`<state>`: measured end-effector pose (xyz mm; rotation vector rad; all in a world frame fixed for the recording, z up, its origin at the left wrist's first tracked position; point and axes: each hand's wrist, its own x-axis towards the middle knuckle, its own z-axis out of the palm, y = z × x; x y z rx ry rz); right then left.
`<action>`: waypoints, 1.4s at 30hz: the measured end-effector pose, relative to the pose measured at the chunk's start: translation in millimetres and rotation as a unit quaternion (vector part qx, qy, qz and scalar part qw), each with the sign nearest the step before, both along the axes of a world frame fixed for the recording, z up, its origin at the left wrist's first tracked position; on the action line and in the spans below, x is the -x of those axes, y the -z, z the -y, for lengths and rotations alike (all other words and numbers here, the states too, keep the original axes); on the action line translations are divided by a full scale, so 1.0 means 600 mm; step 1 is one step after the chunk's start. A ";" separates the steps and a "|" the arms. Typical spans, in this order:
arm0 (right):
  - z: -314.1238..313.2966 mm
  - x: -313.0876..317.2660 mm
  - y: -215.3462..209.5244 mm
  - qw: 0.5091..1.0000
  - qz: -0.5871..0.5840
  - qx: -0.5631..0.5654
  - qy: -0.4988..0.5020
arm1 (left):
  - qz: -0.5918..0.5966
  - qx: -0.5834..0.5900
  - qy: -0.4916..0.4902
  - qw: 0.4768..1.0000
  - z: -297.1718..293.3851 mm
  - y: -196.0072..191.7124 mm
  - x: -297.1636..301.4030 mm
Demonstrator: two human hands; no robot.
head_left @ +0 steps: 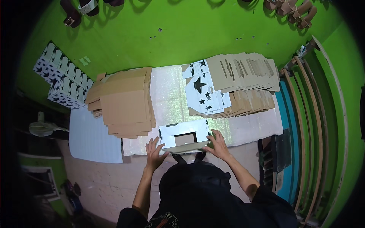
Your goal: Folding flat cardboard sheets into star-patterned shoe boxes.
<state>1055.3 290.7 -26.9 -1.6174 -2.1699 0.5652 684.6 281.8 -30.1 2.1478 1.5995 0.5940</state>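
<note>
A partly folded white cardboard box [167, 141] lies at the table's near edge, right in front of me. Its top has flaps around a dark rectangular opening, and a grey-brown strip of board runs along the near side. At its near left corner is my left hand [155, 155], fingers spread and thumb by the board's edge. My right hand [218, 146] meets the opposite corner, also with its fingers apart and the thumb toward the near strip. Both hands touch or nearly touch the box; neither is closed around it.
Flat brown cardboard [125, 100] is stacked on the left. White star-printed blanks [195, 97] and fanned brown blanks [243, 72] lie at right. Finished star-patterned boxes [66, 89] stand far left. A wooden rack [304, 125] borders the right; sandals [300, 13] hang on the green wall.
</note>
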 end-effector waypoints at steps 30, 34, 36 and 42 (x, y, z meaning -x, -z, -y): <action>-0.037 0.090 0.046 0.984 0.095 -0.101 -0.111 | -0.063 0.002 0.045 0.997 -0.028 0.017 -0.083; -0.039 0.090 0.051 0.984 0.090 -0.103 -0.110 | -0.061 0.004 0.050 0.997 -0.030 0.012 -0.083; -0.039 0.091 0.049 0.984 0.104 -0.087 -0.118 | -0.071 0.020 0.053 0.996 -0.030 0.010 -0.084; -0.052 0.081 0.003 0.986 0.102 0.004 -0.130 | -0.024 0.019 0.043 0.999 -0.039 -0.022 -0.079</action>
